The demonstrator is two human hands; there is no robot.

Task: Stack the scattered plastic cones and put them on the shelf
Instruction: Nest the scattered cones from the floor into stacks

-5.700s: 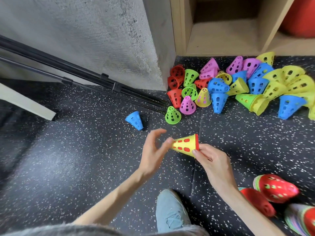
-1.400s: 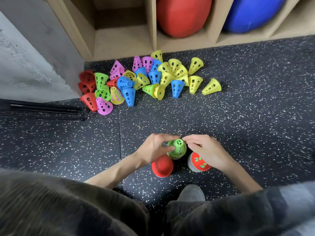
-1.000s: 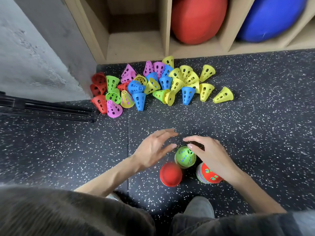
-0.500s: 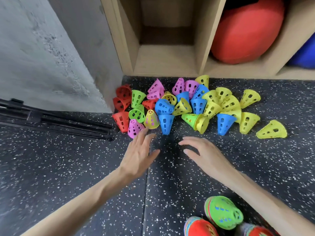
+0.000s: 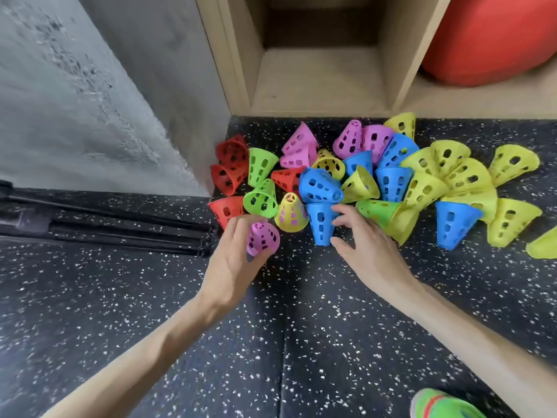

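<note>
Several perforated plastic cones in red, green, pink, blue and yellow lie in a pile point(image 5: 373, 176) on the dark speckled floor in front of the wooden shelf point(image 5: 316, 82). My left hand point(image 5: 238, 257) grips a pink cone point(image 5: 262, 236) at the pile's near left edge. My right hand point(image 5: 366, 245) has its thumb and fingers on either side of an upright blue cone point(image 5: 321, 223), fingertips touching it. A green-topped stack of cones point(image 5: 440, 405) shows at the bottom right edge.
A grey concrete wall point(image 5: 90, 86) stands to the left, with black tripod legs point(image 5: 105, 224) lying along its base. A large red ball point(image 5: 494, 37) fills the shelf compartment to the right. The left compartment holds nothing visible.
Both hands reached forward to the pile. My left hand closed on the pink cone and my right hand came onto the blue cone. The view moved closer to the shelf.
</note>
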